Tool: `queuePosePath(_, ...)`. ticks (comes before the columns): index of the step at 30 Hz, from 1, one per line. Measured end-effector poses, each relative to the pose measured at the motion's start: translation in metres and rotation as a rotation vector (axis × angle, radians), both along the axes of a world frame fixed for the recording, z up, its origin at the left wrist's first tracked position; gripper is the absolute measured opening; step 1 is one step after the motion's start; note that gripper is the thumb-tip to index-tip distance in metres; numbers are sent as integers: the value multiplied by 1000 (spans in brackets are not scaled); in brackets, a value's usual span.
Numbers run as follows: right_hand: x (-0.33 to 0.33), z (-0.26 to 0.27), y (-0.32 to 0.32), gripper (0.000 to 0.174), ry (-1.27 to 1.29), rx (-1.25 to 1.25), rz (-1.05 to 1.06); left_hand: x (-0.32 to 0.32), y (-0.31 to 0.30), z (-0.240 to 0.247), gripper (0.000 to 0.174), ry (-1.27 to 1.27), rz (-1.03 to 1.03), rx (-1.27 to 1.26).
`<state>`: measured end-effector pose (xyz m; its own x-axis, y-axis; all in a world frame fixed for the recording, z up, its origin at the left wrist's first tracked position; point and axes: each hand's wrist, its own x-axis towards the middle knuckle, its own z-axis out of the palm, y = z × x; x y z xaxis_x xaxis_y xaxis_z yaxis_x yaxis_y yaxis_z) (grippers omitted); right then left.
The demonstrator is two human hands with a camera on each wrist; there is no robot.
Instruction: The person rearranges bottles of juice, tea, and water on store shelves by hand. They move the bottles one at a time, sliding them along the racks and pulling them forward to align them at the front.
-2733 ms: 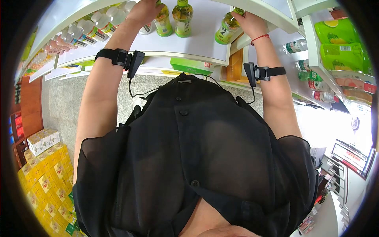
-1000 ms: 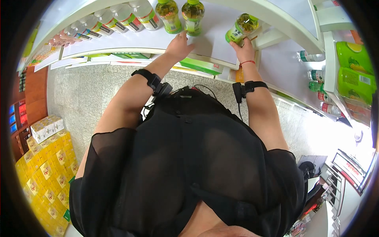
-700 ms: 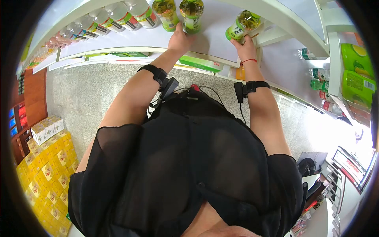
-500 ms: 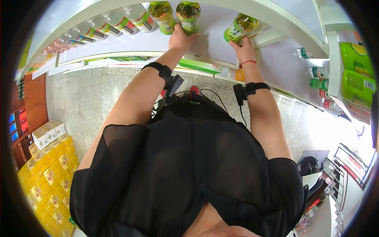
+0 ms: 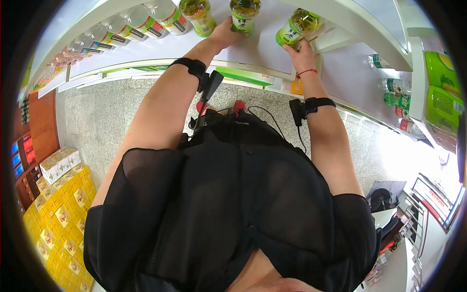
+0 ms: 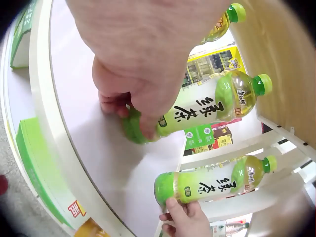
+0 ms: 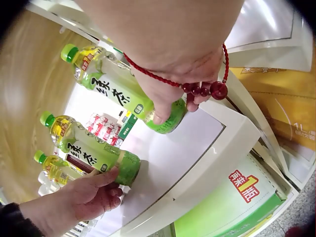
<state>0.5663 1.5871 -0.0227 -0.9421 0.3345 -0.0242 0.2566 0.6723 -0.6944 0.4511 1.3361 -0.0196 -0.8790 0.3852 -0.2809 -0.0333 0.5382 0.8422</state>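
Note:
Three green tea bottles stand upright on a white shelf [image 5: 265,53]. My left hand [image 5: 226,35] grips the base of the middle bottle [image 5: 244,19]; in the left wrist view its thumb and fingers curl round the green bottom. Left of it stands another tea bottle [image 5: 198,18], apart from the held one. My right hand [image 5: 303,57] holds the lower part of the rightmost bottle [image 5: 295,30], close to the shelf's right end. The right wrist view shows the right thumb [image 7: 162,109] against this bottle's base.
A row of clear bottles [image 5: 146,22] lines the shelf's left part. A white upright [image 5: 335,43] stands right of the rightmost bottle. Further right are water bottles [image 5: 396,86] and green packs [image 5: 443,104]. Green boxes [image 5: 243,75] lie below the shelf edge. Yellow cartons [image 5: 63,219] are stacked at lower left.
The left hand has come down from the left bottle's top to the middle bottle's base and shifted that bottle right, widening the gap. The right hand has lowered from the right bottle's top to its base.

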Motion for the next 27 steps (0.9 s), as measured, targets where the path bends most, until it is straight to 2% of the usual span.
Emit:
queuePosePath(2,-1,0,0,56,16,31,-5,-3,0,0,69,11,-96,42)
queuePosePath(6,-1,-7,2,57,25,21,-1,-7,9,-19,71,23,-109,152)
queuePosePath(8,-2,-10,4,57,76,-15,16,-1,13,-13,80,99,-47,9)
queuePosePath(12,-1,-4,2,57,55,-10,9,9,20,-9,86,196,53,-175)
queuePosePath(15,-3,-9,4,57,60,-25,4,7,19,-19,72,226,33,-131)
queuePosePath(19,-2,-7,3,57,23,-37,-13,4,23,-24,68,196,25,-78)
queuePosePath(21,-2,-7,3,57,18,-37,-12,-1,24,-23,90,82,-50,-50)
queuePosePath(27,-2,-10,5,57,29,8,-1,-3,29,-20,93,137,-70,-134)
